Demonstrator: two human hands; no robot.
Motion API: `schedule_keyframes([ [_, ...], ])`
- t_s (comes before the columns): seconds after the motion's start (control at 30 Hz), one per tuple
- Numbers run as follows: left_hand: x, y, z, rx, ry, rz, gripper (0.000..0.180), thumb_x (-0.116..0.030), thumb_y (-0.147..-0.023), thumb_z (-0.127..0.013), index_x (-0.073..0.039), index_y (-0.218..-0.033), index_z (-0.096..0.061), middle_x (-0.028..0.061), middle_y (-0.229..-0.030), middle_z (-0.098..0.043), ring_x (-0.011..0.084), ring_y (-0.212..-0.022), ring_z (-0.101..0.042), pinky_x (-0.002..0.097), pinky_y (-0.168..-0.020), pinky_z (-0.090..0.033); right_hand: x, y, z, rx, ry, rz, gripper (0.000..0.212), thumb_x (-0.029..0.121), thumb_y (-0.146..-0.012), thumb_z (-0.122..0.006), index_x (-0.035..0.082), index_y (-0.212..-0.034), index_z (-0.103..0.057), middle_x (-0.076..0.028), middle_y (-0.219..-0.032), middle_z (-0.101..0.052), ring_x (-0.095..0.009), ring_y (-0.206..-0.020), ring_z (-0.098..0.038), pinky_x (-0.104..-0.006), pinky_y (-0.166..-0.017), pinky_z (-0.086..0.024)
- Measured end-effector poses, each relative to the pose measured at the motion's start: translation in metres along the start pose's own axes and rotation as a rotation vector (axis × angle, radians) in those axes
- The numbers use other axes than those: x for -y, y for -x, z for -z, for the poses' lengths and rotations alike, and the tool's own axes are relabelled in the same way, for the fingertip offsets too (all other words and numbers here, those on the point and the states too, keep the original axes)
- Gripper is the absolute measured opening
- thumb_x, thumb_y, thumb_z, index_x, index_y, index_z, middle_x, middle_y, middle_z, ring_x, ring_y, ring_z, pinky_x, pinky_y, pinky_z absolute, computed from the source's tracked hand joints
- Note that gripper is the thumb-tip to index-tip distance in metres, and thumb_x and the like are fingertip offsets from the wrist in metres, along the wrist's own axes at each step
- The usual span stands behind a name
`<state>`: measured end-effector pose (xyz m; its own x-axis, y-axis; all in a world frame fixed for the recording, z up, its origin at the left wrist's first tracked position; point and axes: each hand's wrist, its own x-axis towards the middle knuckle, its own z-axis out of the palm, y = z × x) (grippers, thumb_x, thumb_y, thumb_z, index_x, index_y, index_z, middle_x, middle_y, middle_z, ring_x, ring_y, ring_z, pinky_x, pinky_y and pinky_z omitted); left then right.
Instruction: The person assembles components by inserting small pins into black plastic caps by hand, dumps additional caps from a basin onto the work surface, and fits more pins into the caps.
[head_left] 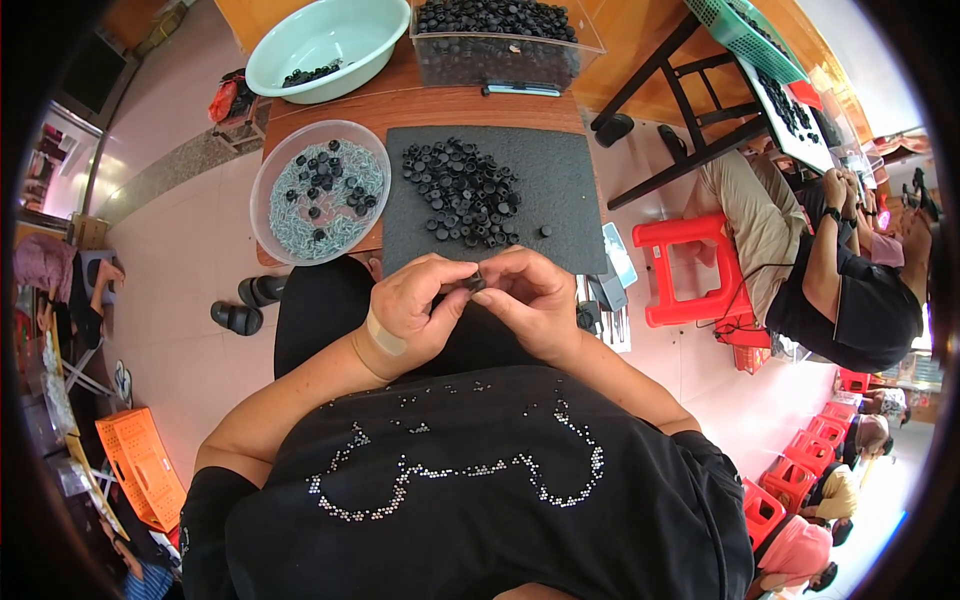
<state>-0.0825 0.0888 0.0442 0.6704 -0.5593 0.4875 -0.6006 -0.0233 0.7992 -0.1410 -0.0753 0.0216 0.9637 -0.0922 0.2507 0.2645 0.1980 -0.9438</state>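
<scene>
My left hand (412, 305) and my right hand (532, 300) meet in front of my body, just past the near edge of a dark grey mat (560, 190). Thumbs and fingertips of both are closed on a small black plastic cap (475, 284), mostly hidden between them. A loose pile of similar round black caps (462, 190) lies on the mat beyond my hands, with a single cap (545, 231) off to its right. Left of the mat stands a round clear tub (262, 200) of thin silvery-green pieces, perhaps screws, with several black parts on top.
At the table's far side are a pale green basin (262, 65) with some black parts and a clear box (500, 68) full of them. A pen (522, 90) lies before the box. To the right are a red stool (690, 268) and a seated person (850, 290) working at another table.
</scene>
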Motion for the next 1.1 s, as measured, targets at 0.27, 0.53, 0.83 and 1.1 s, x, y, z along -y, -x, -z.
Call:
schedule_keyframes([
  [0.27,0.000,0.003,-0.001,0.029,-0.121,-0.032,0.030,0.008,-0.072,-0.063,0.000,-0.101,-0.058,0.0136,-0.077,-0.061,0.0272,-0.066,-0.061,0.0319,-0.058,-0.049,-0.001,-0.002,0.005,0.068,0.204,-0.037,0.015,0.003,-0.077,-0.070,0.000,-0.089,-0.062,-0.002,-0.084,-0.056,-0.006,-0.071,-0.052,-0.0205,-0.060,-0.043],
  [0.53,-0.005,0.004,-0.003,0.052,-0.148,0.013,0.033,0.008,-0.072,-0.061,0.004,-0.104,-0.057,0.0154,-0.079,-0.062,0.0290,-0.068,-0.061,0.0344,-0.060,-0.050,-0.008,-0.001,0.003,0.059,-0.084,-0.158,0.013,0.001,-0.081,-0.066,0.002,-0.086,-0.054,0.001,-0.084,-0.050,-0.005,-0.076,-0.048,-0.0206,-0.065,-0.042],
  [0.83,-0.001,0.010,-0.007,0.032,-0.188,-0.009,0.034,0.008,-0.072,-0.061,0.004,-0.106,-0.056,0.0163,-0.086,-0.063,0.0302,-0.073,-0.063,0.0342,-0.065,-0.052,-0.018,-0.001,0.004,0.082,-0.077,-0.152,0.014,-0.001,-0.081,-0.064,0.003,-0.082,-0.051,0.002,-0.082,-0.048,-0.004,-0.074,-0.046,-0.0207,-0.063,-0.041],
  [1.1,-0.004,0.012,-0.012,0.039,0.192,0.381,0.045,0.009,-0.078,-0.056,0.000,-0.121,-0.048,0.0142,-0.093,-0.064,0.0187,-0.081,-0.065,0.0280,-0.072,-0.053,-0.016,-0.005,0.009,0.108,0.222,-0.001,0.016,0.001,-0.078,-0.067,0.003,-0.087,-0.055,-0.002,-0.084,-0.051,-0.007,-0.074,-0.049,-0.0217,-0.064,-0.042],
])
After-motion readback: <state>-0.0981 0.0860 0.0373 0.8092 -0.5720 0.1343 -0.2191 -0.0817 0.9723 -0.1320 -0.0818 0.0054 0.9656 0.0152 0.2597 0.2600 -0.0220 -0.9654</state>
